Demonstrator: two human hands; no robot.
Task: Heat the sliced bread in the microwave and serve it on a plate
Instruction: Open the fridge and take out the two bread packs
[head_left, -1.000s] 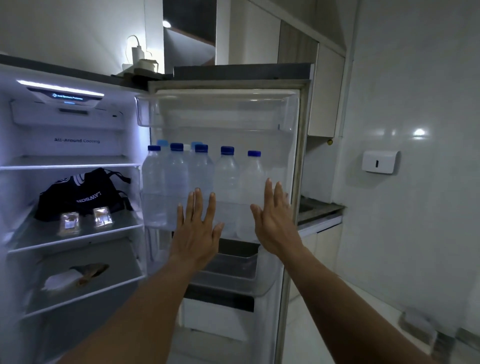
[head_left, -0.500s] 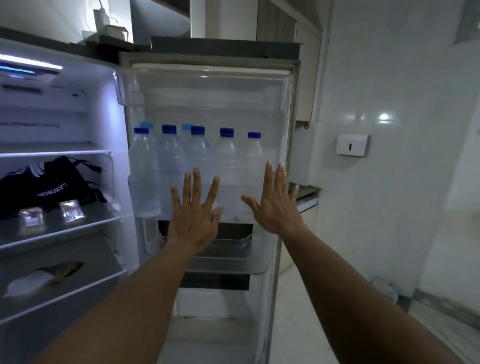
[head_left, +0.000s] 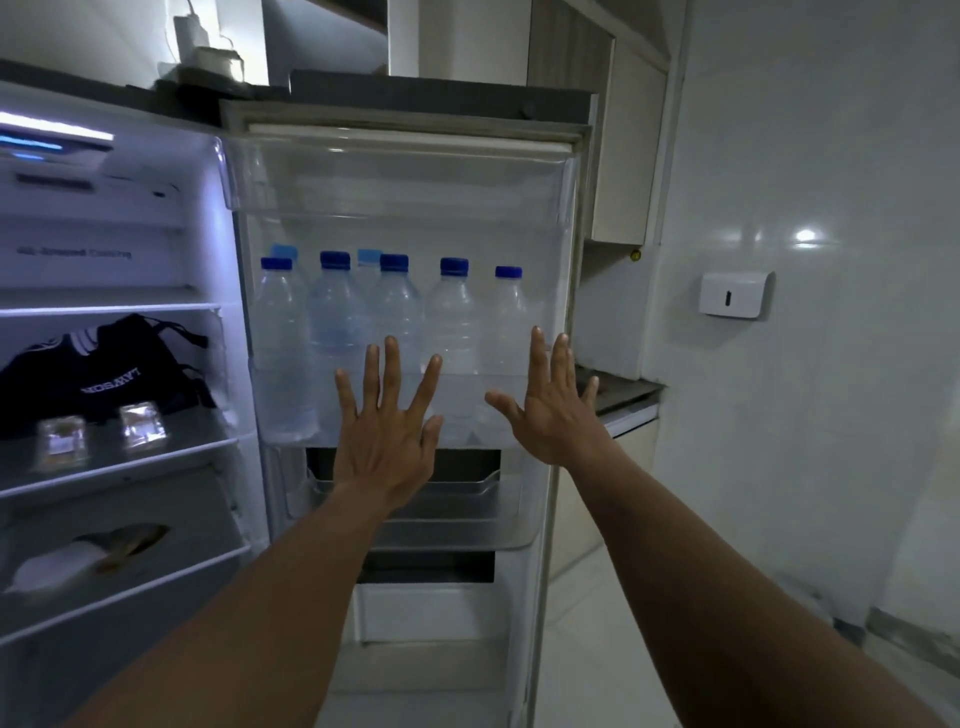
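Both forearms were extended forward toward the open fridge door (head_left: 415, 127), left hand (head_left: 387, 441) and right hand (head_left: 550, 410) raised before the water bottles (head_left: 337, 322), fingers straight, spread wide, holding nothing, contact indeterminable, a blurred pale-brown package (head_left: 88, 553), possibly the bread, lay on a lower fridge shelf (head_left: 171, 574).

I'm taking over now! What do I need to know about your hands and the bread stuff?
Left hand: open, fingers spread, holding nothing, raised before the open white fridge door.
Right hand: likewise open, holding nothing.
Things: sliced bread, microwave and plate are not in view. Clear plastic water bottles with blue caps line the door shelf. A blurred pale packet lies on a lower fridge shelf; I cannot tell what it holds.
Done: fridge opened.
Left: find the bread, heat it, serve it on a plate.
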